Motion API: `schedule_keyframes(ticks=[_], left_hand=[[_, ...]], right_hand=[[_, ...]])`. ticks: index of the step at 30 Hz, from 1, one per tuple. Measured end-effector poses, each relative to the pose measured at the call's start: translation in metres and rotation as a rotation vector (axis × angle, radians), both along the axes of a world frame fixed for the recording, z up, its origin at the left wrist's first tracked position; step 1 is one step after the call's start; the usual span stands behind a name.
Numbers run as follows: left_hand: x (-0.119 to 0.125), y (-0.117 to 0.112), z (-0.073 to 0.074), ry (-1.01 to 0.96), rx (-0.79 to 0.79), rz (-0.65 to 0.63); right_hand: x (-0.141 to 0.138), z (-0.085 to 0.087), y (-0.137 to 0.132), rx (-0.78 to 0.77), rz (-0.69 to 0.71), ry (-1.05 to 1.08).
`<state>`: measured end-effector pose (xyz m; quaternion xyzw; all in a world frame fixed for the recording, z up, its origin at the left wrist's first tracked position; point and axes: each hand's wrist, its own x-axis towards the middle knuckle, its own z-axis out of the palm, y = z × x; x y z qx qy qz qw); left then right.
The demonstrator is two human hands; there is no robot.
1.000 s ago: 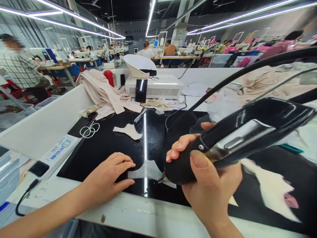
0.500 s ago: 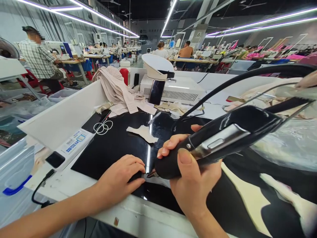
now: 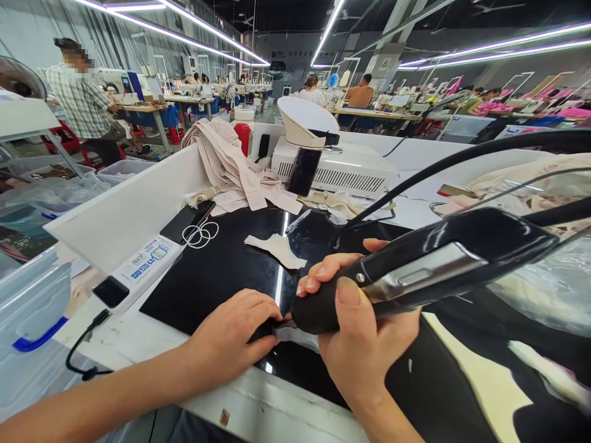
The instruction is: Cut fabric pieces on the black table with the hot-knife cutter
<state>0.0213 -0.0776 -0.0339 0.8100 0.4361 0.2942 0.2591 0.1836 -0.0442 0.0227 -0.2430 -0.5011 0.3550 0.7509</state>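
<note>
In the head view, my right hand (image 3: 364,344) is wrapped around a black corded hand tool (image 3: 425,264) with a silver panel on its side. The tool tilts, its rounded front end low over the glossy black board (image 3: 231,264). A small pale fabric piece (image 3: 299,336) lies at that front end, partly hidden by the tool and my right hand. My left hand (image 3: 233,329) rests on the board with fingers bent, its fingertips and thumb closed at the left edge of this piece. The tool's working tip is mostly hidden.
A cut cream piece (image 3: 276,249) lies farther back on the board, and a larger cream piece (image 3: 480,369) at right. A thick black cable (image 3: 443,163) arches overhead. Beige strips (image 3: 226,157), a white vented box (image 3: 341,172) and a phone (image 3: 305,172) stand behind.
The whole view has shifted slightly, so the table things appear farther right. A bit more of the pale fabric shows between my left fingers and the tool. Both hands keep their holds.
</note>
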Motion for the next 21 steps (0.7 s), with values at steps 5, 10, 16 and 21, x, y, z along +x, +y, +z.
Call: schedule_keyframes(ticks=[5,10,16,21], left_hand=[[-0.003,0.0,0.002,-0.096,-0.012,0.03],[-0.003,0.001,0.003,-0.113,-0.02,0.045],[-0.004,0.002,-0.001,-0.078,0.037,0.012],[-0.008,0.0,-0.002,0.054,0.174,-0.114]], right_hand=[[0.002,0.002,-0.002,-0.026,0.002,0.006],[0.005,0.004,-0.009,-0.023,0.027,0.017],[0.002,0.003,-0.01,-0.054,0.02,0.005],[0.014,0.014,-0.007,-0.06,-0.027,0.018]])
